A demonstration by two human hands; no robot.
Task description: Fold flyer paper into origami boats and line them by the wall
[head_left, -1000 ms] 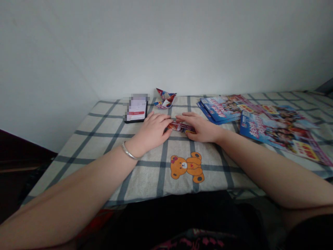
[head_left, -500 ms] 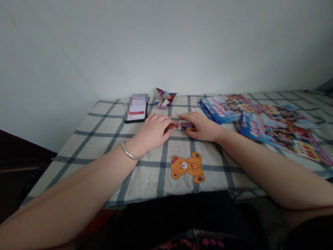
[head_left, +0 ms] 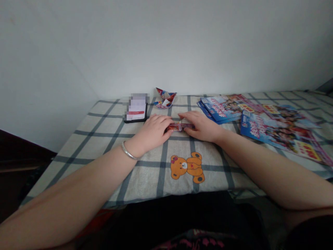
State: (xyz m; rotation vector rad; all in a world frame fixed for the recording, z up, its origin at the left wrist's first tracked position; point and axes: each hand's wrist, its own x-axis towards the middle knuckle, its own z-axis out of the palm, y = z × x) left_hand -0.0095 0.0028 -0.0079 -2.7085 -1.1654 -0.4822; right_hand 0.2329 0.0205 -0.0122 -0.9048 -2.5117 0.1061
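**Two hands flat on a folded paper strip**

Nearest, both bare forearms reach forward over dark clothing onto a checked cloth (head_left: 104,139), pale with grey-blue lines and soft, a little rumpled at its near edge. An orange bear (head_left: 187,167) is printed on it between the arms. A thin silver bracelet (head_left: 128,151) circles the left wrist.

Just past the bear lies the paper strip (head_left: 179,127): glossy printed paper in red and purple, folded narrow and long. Its long axis runs left to right across the cloth and it lies flat, with only the middle showing between the hands.

The left hand (head_left: 153,130) rests palm down, its fingers stretched loosely and its tips lying on the strip's left end. The right hand (head_left: 201,126) is also palm down, fingers extended toward the left and pressed over the right end. Neither hand is curled round the paper.

Farther back a black phone (head_left: 136,109) lies face up, left of the hands. A small folded paper shape (head_left: 165,98) in the same bright print sits near the wall. To the right, glossy blue leaflets (head_left: 223,108) lie fanned and overlapping. A plain white wall (head_left: 166,45) closes the view.
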